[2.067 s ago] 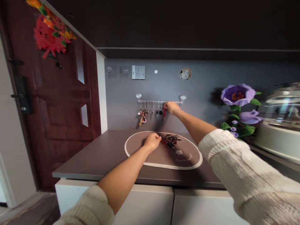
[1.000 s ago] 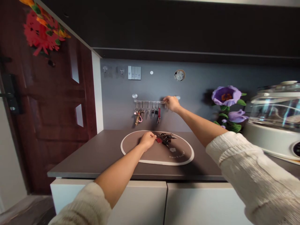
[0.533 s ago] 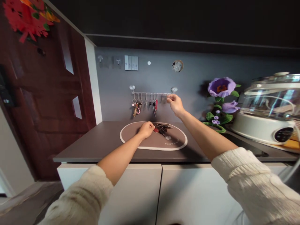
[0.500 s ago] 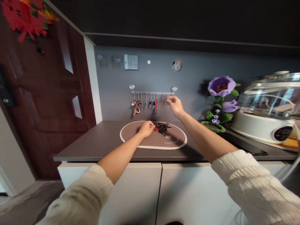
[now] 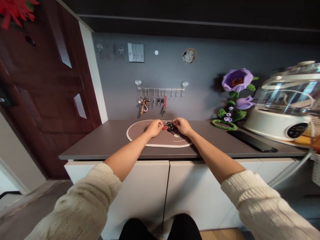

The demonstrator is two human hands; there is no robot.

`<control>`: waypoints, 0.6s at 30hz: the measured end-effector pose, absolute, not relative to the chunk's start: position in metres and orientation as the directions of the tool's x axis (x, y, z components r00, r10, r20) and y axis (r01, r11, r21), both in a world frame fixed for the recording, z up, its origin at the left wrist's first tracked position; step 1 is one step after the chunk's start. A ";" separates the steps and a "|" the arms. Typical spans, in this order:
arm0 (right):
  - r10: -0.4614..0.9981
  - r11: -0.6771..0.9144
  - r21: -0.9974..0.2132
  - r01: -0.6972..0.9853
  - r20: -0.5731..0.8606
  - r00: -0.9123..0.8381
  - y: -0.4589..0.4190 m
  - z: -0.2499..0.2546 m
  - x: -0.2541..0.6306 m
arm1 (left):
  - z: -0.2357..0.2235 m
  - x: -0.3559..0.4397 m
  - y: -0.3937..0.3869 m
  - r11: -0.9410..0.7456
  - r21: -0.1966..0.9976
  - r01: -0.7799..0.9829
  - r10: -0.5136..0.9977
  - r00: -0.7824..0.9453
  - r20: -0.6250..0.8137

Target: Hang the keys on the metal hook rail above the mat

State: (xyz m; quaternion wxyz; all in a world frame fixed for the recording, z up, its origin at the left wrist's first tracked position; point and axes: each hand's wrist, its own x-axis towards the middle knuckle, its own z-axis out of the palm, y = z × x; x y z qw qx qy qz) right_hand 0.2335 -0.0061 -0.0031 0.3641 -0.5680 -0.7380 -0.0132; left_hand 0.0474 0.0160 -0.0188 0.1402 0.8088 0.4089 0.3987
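Over the oval brown mat (image 5: 140,135) both of my hands meet at a small dark bunch of keys (image 5: 170,129) with a red piece on it. My left hand (image 5: 155,128) pinches the bunch at its left side. From the right, my right hand (image 5: 183,126) has its fingertips closed on the bunch's other end. The exact parts between the fingertips are too small to make out. Above them, a clear hook rail (image 5: 162,89) on the wall carries several hanging keys (image 5: 143,106), one with a red strap (image 5: 165,101); its right-hand hooks hold nothing.
A black phone (image 5: 252,140) lies on the countertop (image 5: 87,143) at the right. Behind it stand purple fabric flowers (image 5: 237,81) and a white appliance (image 5: 275,121) with a clear cover. A dark cabinet (image 5: 200,16) overhangs the counter. At the left is a brown door (image 5: 50,96).
My right hand has come down from the hook rail to the bunch on the mat. My left hand stays at the bunch. The view has tilted downward.
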 end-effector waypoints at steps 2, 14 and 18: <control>0.829 0.340 -0.285 0.896 0.541 -0.142 -0.005 -0.004 0.233 | -0.019 0.047 0.016 -0.635 0.539 0.554 0.766 0.356 0.536; 0.844 0.334 -0.087 0.939 0.472 -0.256 -0.003 0.003 0.230 | -0.019 0.048 0.016 -0.684 0.374 0.627 0.703 0.429 0.567; 0.842 0.346 -0.053 0.937 0.457 -0.286 -0.002 0.007 0.232 | -0.018 0.048 0.014 -0.698 0.337 0.632 0.686 0.453 0.570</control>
